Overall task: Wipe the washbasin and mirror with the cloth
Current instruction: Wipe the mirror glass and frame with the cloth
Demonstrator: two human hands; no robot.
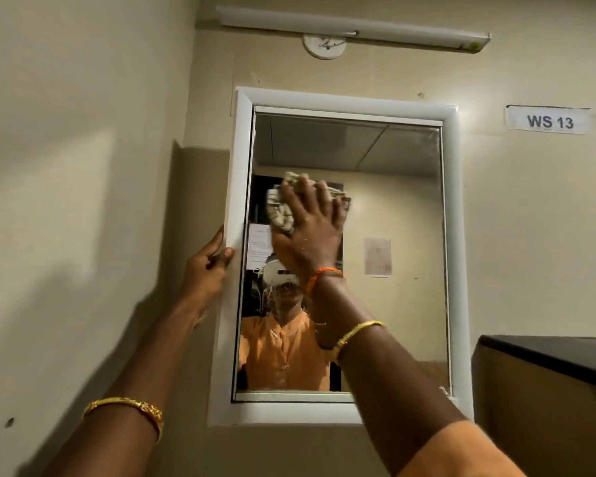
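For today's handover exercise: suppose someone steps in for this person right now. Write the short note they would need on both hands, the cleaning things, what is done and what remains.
Left hand: grip on the left edge of the white-framed rectangular wall mirror, steadying it.
Right hand: fingers spread flat, pressing the crumpled beige patterned cloth on the glass, upper left of centre.
Done: wiping of the mirror is under way; how much is clean cannot be told.
Left: the rest of the glass, then the washbasin, which is out of view.

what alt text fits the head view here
A right hand presses a crumpled beige cloth flat against the white-framed wall mirror, while the left hand grips the frame's left edge. A "WS 13" label sits upper right.
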